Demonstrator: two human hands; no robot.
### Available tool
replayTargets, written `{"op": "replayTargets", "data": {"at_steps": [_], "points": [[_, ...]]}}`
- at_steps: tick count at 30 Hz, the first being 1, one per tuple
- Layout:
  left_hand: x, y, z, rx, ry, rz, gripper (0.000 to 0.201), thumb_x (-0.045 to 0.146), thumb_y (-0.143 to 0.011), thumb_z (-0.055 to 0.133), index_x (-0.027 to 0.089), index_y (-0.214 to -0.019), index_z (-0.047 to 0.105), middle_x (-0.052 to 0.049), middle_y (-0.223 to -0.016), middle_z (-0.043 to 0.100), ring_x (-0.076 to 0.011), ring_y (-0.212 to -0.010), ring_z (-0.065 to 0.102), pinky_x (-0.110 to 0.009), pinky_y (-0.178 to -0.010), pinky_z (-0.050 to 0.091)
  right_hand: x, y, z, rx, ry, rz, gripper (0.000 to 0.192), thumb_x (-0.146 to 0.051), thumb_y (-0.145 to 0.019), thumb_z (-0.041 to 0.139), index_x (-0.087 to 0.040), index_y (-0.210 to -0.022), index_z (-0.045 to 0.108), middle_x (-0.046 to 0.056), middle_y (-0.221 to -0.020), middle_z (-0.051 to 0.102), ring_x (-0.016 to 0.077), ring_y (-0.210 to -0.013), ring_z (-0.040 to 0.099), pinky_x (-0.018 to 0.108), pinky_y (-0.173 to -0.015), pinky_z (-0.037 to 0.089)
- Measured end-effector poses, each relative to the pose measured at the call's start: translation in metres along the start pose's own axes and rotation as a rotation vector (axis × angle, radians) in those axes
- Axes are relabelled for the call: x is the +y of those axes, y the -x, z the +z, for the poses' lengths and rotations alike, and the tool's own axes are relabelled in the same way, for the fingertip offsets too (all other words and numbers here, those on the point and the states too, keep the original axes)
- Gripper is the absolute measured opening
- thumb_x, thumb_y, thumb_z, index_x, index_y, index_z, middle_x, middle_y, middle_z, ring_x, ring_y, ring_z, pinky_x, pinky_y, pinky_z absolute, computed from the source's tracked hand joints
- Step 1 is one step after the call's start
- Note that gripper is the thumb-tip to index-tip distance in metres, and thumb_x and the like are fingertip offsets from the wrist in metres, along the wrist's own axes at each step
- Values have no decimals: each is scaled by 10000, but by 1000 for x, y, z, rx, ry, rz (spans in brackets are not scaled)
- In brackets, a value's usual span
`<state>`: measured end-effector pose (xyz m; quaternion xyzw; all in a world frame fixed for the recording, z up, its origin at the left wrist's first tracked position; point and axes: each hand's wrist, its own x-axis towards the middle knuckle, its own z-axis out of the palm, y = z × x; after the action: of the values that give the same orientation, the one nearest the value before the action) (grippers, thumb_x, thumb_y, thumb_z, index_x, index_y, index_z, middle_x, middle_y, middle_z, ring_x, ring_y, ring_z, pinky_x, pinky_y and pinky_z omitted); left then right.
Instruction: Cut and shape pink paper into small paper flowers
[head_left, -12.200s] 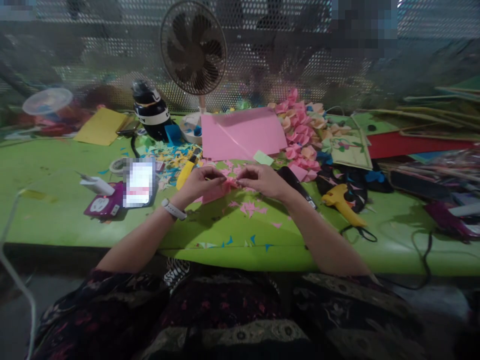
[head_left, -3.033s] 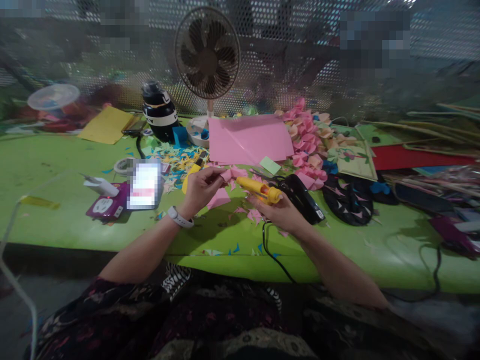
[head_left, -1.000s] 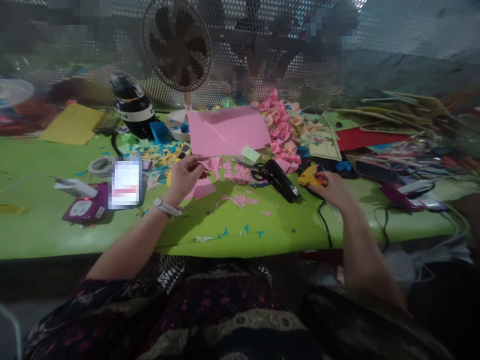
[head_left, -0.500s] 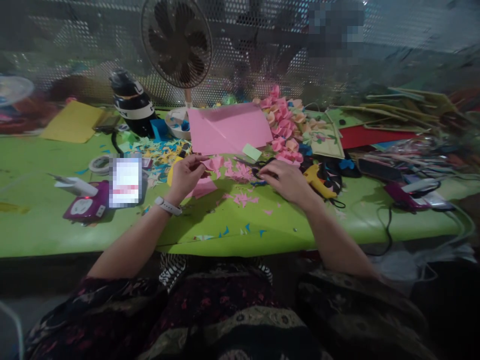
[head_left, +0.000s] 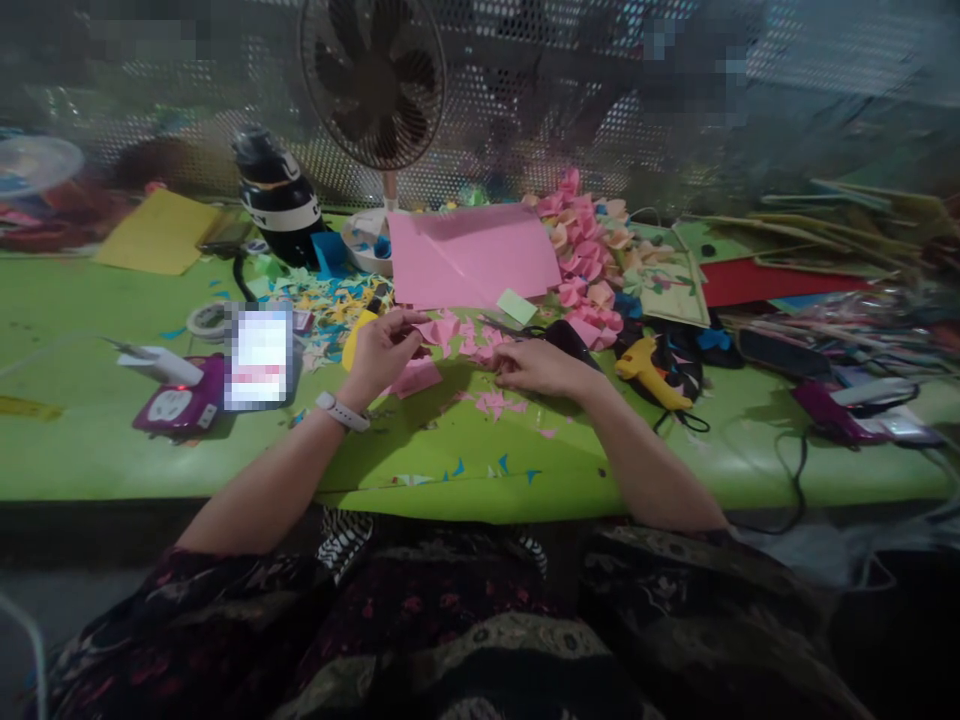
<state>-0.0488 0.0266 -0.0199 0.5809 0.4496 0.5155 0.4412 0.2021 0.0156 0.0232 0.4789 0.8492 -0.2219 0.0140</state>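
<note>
in the head view, the left hand [head_left: 382, 352] pinches a folded pink paper [head_left: 442, 328] at its nearly closed fingertips, just above the green desk [head_left: 480, 445], as half a second ago. the right hand [head_left: 541, 368] has shifted from the scissors [head_left: 531, 331] to the pink scraps [head_left: 477, 346], fingers loosely curled; i cannot tell whether it grips any. the yellow glue gun [head_left: 651, 374], held a second ago, lies to its right.

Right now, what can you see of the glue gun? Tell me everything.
The glue gun is yellow and looks plastic. It lies on the table, right of and apart from the right hand, its handle slanting toward the near right. A black cord loops by the handle's end. Behind it is a black item; whether they touch is unclear.
</note>
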Motion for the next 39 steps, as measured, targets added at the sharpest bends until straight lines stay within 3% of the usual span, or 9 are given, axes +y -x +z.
{"op": "replayTargets", "data": {"at_steps": [6, 10, 13, 16, 19, 22, 26, 30, 39], "points": [[-5, 0, 0, -33, -4, -29, 272, 193, -761, 643, 140, -1021, 702, -27, -716, 710, -139, -604, 707, -250, -618, 615, 1, -3, 6, 35, 0, -35, 114, -180, -868, 571, -178, -910, 677, 65, -959, 742, 192, -849, 650, 297, -722, 415], [-1, 1, -3, -81, -193, 46, 241, 168, -758, 610, 152, -954, 748, -33, -713, 719, -138, -624, 683, -250, -636, 593, 3, -2, 4, 102, -54, -9, 118, -199, -874, 574, -174, -893, 688, 68, -912, 739, 189, -805, 649, 307, -714, 426], [7, 3, -4, -203, -320, 165, 234, 162, -746, 618, 180, -913, 780, -53, -816, 740, -132, -667, 664, -243, -645, 575, 2, 2, -2, 223, -112, 27, 115, -210, -879, 581, -176, -888, 691, 66, -909, 739, 178, -783, 646, 301, -713, 434], [12, 7, -2, -381, -292, 276, 199, 177, -755, 634, 208, -878, 787, -81, -950, 750, -166, -848, 695, -283, -768, 588, -3, 4, -8, 292, -118, -15, 126, -218, -889, 580, -175, -908, 696, 64, -940, 740, 179, -819, 648, 295, -730, 435], [13, 12, 2, -530, -307, 341, 193, 182, -793, 628, 222, -900, 784, -94, -1038, 753, -194, -964, 703, -349, -883, 572, -15, 4, -14, 257, -44, -92, 143, -226, -906, 567, -169, -910, 698, 70, -941, 735, 185, -827, 640, 294, -727, 418], [13, 15, 5, -594, -379, 360, 229, 151, -799, 619, 223, -947, 778, -97, -1093, 745, -202, -960, 708, -352, -865, 575, -30, 1, -18, 181, 54, -166, 143, -212, -913, 561, -169, -901, 697, 73, -929, 728, 200, -847, 631, 301, -727, 396], [14, 18, 5, -628, -432, 355, 292, 99, -772, 594, 233, -957, 776, -71, -1095, 745, -178, -904, 709, -312, -821, 580, -46, -3, -23, 89, 116, -189, 140, -164, -903, 558, -173, -882, 696, 64, -922, 719, 194, -841, 623, 298, -715, 382], [16, 18, 5, -621, -384, 345, 288, 91, -747, 601, 238, -927, 771, -64, -1044, 755, -168, -833, 711, -294, -753, 585, -51, -6, -24, 80, 117, -200, 136, -163, -903, 557, -180, -872, 688, 62, -919, 715, 189, -837, 610, 296, -704, 376], [15, 18, 4, -666, -458, 396, 295, 101, -795, 567, 211, -992, 758, -99, -1054, 755, -207, -903, 725, -318, -742, 589, -52, -7, -22, 48, 118, -204, 138, -163, -907, 565, -172, -881, 700, 55, -878, 698, 177, -801, 593, 287, -684, 352]]}}
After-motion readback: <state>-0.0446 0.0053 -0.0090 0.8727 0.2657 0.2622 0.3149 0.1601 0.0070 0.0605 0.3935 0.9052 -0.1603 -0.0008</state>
